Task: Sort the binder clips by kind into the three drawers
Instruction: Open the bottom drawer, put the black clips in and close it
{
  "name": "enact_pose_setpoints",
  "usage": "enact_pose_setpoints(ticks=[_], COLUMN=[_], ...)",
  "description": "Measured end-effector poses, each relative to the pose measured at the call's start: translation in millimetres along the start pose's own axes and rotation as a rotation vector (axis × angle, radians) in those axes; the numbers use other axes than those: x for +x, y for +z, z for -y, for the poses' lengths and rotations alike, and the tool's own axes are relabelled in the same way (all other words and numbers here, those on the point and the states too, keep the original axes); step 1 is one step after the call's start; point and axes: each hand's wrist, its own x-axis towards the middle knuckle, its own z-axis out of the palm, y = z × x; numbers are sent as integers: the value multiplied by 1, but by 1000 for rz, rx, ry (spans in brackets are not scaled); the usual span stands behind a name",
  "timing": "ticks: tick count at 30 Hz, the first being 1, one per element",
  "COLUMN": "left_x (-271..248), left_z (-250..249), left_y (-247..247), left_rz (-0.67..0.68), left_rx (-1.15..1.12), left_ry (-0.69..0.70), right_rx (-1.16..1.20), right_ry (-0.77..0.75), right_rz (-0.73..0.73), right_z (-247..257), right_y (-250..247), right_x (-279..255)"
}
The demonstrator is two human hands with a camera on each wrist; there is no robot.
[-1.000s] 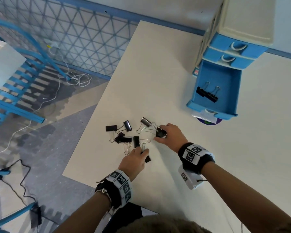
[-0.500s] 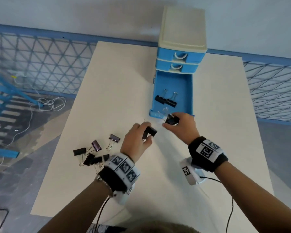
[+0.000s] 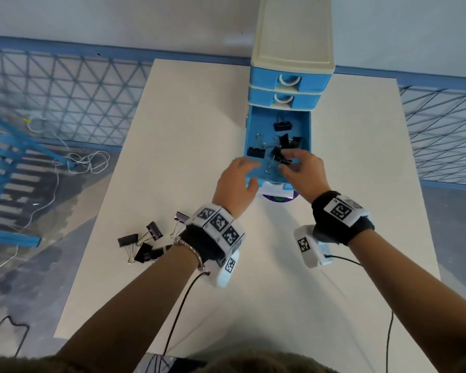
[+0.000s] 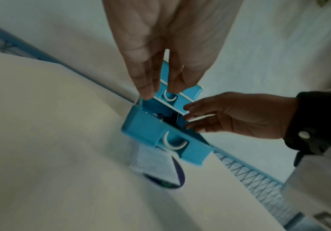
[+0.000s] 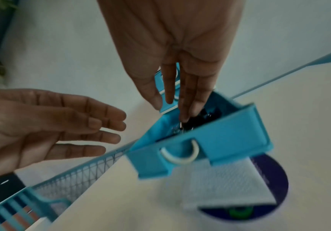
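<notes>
A cream and blue drawer unit stands at the table's far side. Its bottom drawer is pulled out and holds several black binder clips. My left hand hovers at the drawer's front left corner, fingers straight and empty, as the left wrist view also shows. My right hand reaches over the drawer's front; in the right wrist view its straight fingers point down onto the black clips. Several more clips lie in a pile on the table, left of my left wrist.
The upper drawers are pushed in. A purple disc with a white card lies under the open drawer's front. Blue mesh fencing runs along the table's far and left sides. Cables trail from both wrists.
Each hand picked a clip from the pile, carried it to the open drawer and let it go. The drawer now holds more clips than before.
</notes>
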Motion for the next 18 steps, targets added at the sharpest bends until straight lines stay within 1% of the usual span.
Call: enact_pose_setpoints(ticks=[2, 4, 8, 11, 14, 18], left_x=[-23, -48, -96, -126, -146, -167], left_z=[18, 39, 82, 107, 124, 138], left_y=[0, -3, -17, -32, -50, -70], left_rz=[-10, 4, 26, -13, -56, -72], left_rx=[56, 122, 204, 221, 278, 364], left_ry=[0, -24, -163, -236, -349, -510], right_rx=[16, 18, -48, -148, -275, -391], right_ry=[-55, -127, -187, -228, -268, -344], right_rz=[4, 55, 259, 416, 569, 671], right_z=[-2, -4, -1, 3, 11, 25], right_y=[16, 35, 75, 103, 129, 158], right_x=[-17, -36, -72, -90, -104, -119])
